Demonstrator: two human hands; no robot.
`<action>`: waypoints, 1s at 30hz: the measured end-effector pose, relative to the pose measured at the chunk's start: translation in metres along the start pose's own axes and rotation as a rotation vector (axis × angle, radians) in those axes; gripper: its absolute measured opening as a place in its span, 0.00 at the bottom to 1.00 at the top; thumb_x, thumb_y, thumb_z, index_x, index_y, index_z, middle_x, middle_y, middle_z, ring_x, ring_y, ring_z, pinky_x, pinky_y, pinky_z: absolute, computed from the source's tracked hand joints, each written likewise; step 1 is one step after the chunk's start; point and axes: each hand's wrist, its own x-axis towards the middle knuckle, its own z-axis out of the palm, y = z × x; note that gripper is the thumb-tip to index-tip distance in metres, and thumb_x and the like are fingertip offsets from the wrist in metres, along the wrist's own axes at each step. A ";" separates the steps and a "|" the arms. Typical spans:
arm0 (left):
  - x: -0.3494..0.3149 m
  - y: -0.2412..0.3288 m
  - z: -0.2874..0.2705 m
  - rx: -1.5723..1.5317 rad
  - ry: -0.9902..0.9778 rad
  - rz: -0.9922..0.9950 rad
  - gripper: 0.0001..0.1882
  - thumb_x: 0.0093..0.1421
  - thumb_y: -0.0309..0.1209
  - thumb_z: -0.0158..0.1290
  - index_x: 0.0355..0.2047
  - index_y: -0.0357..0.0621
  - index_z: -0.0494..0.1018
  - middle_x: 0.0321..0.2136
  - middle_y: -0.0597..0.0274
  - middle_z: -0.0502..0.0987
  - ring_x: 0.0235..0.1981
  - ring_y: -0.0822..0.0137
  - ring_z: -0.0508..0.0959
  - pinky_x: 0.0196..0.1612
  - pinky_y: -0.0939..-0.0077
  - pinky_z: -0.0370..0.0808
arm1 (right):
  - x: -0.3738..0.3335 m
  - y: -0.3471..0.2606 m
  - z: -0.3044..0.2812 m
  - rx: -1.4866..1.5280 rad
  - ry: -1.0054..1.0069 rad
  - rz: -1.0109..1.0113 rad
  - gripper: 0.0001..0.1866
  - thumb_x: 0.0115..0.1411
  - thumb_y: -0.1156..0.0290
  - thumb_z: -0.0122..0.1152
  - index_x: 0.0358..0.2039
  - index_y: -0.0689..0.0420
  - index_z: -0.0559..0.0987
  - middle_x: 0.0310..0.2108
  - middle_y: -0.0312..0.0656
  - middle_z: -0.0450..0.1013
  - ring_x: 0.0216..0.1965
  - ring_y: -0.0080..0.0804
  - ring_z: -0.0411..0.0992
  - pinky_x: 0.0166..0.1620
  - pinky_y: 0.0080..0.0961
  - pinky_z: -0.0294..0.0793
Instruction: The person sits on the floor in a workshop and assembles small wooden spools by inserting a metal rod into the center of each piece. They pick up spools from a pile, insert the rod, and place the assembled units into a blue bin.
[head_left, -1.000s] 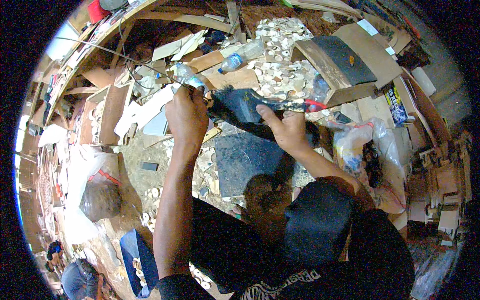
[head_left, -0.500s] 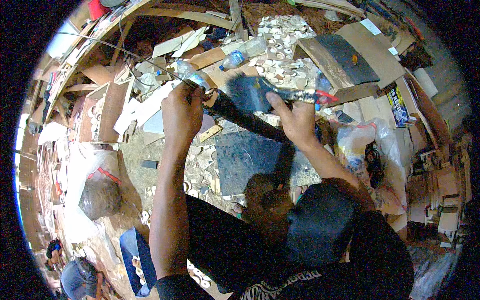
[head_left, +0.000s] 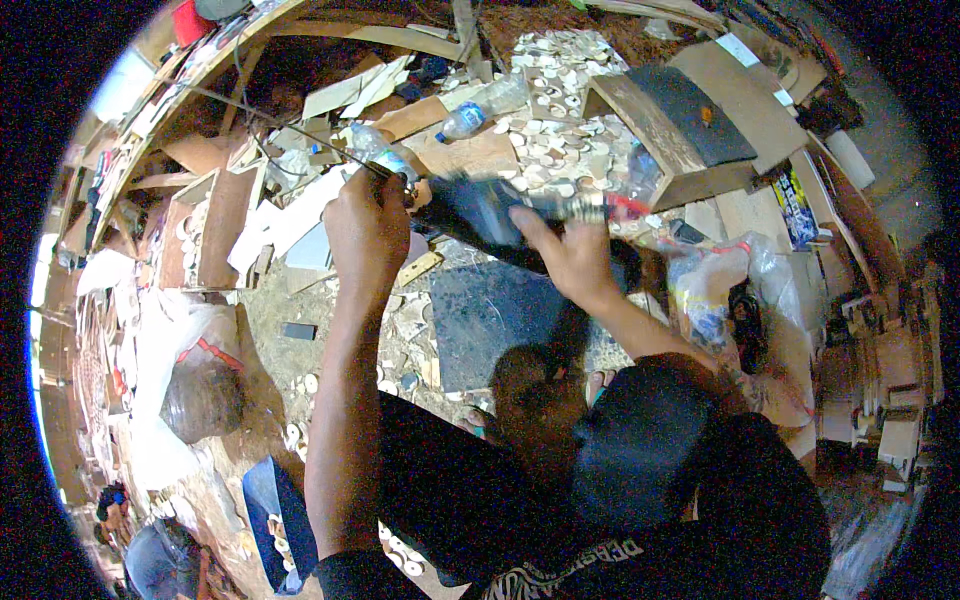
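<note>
In front of me both fists are raised over the littered ground. My left hand (head_left: 367, 225) is closed at the left end of a dark, smeared object (head_left: 478, 208). A thin dark cord or rod (head_left: 300, 128) runs from this fist toward the upper left. My right hand (head_left: 580, 258) is closed round the right part of the same object, thumb on top. Beyond the right fist a blurred red end (head_left: 628, 207) sticks out. Motion blur hides what the object is. Below it a dark flat board (head_left: 490, 335) lies on the ground.
Several pale wooden pieces (head_left: 565, 80) are heaped at the back, near plastic bottles (head_left: 463, 120). At the right stands a wooden box-like form (head_left: 640, 130) with a dark panel; plastic bags (head_left: 715, 275) lie nearer. A wooden tray (head_left: 225, 225) and white sack (head_left: 165, 400) are at left.
My right hand has moved a little left and down, closer to my left hand, and the dark object with its red end has shifted with it. My left hand has barely moved.
</note>
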 end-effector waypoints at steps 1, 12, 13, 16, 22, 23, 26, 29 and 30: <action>-0.001 0.000 -0.001 0.001 0.017 -0.004 0.09 0.56 0.30 0.52 0.29 0.35 0.76 0.23 0.44 0.78 0.26 0.47 0.79 0.32 0.58 0.75 | -0.005 -0.001 0.004 0.117 0.062 0.009 0.15 0.54 0.65 0.66 0.37 0.63 0.77 0.34 0.43 0.76 0.30 0.28 0.74 0.33 0.27 0.72; 0.001 -0.002 0.006 0.010 0.096 0.083 0.09 0.57 0.29 0.52 0.30 0.34 0.76 0.23 0.43 0.78 0.26 0.45 0.79 0.30 0.58 0.74 | -0.005 0.002 0.002 0.160 0.090 -0.148 0.18 0.53 0.61 0.67 0.37 0.62 0.78 0.30 0.44 0.78 0.35 0.35 0.76 0.43 0.33 0.72; 0.002 -0.004 0.004 0.062 0.087 0.115 0.09 0.57 0.29 0.51 0.30 0.35 0.76 0.24 0.44 0.78 0.26 0.46 0.79 0.31 0.58 0.75 | -0.007 0.000 0.001 0.170 0.074 -0.093 0.18 0.53 0.61 0.67 0.36 0.63 0.78 0.30 0.45 0.78 0.35 0.36 0.76 0.43 0.34 0.72; -0.004 -0.004 0.001 -0.055 -0.033 0.030 0.08 0.58 0.29 0.51 0.32 0.37 0.76 0.25 0.48 0.80 0.29 0.51 0.81 0.33 0.61 0.75 | 0.010 -0.004 -0.008 0.267 0.091 -0.057 0.16 0.56 0.69 0.64 0.42 0.65 0.75 0.36 0.39 0.76 0.31 0.23 0.73 0.29 0.20 0.76; -0.006 -0.003 -0.005 -0.150 -0.083 0.115 0.07 0.59 0.27 0.49 0.33 0.37 0.75 0.26 0.51 0.80 0.29 0.53 0.81 0.33 0.64 0.76 | 0.062 -0.009 -0.004 0.407 0.149 -0.033 0.14 0.56 0.66 0.66 0.36 0.63 0.79 0.31 0.37 0.77 0.27 0.20 0.74 0.27 0.20 0.76; -0.006 -0.005 -0.006 -0.154 -0.082 0.134 0.07 0.59 0.27 0.50 0.33 0.37 0.75 0.26 0.51 0.80 0.29 0.54 0.81 0.33 0.64 0.76 | 0.054 -0.007 -0.005 0.395 0.102 0.016 0.14 0.56 0.66 0.66 0.36 0.63 0.79 0.31 0.37 0.77 0.27 0.20 0.74 0.27 0.20 0.76; -0.006 -0.011 -0.005 -0.165 -0.093 0.150 0.07 0.59 0.27 0.50 0.34 0.37 0.75 0.26 0.50 0.80 0.29 0.55 0.82 0.33 0.66 0.76 | 0.010 0.000 -0.004 0.235 0.030 -0.055 0.14 0.56 0.70 0.64 0.42 0.61 0.77 0.36 0.38 0.76 0.31 0.20 0.73 0.26 0.17 0.76; -0.006 -0.012 -0.006 -0.179 -0.097 0.115 0.07 0.59 0.26 0.50 0.35 0.37 0.76 0.26 0.50 0.80 0.29 0.57 0.82 0.34 0.67 0.76 | -0.010 0.003 -0.011 0.321 -0.084 0.027 0.15 0.57 0.71 0.63 0.44 0.62 0.76 0.37 0.39 0.76 0.31 0.22 0.74 0.27 0.18 0.77; -0.006 -0.011 -0.007 -0.194 -0.106 0.131 0.08 0.59 0.26 0.51 0.36 0.37 0.76 0.27 0.50 0.80 0.30 0.57 0.82 0.34 0.67 0.76 | -0.005 0.002 -0.011 0.330 -0.058 0.026 0.15 0.57 0.70 0.63 0.43 0.62 0.76 0.37 0.39 0.76 0.32 0.22 0.74 0.27 0.18 0.77</action>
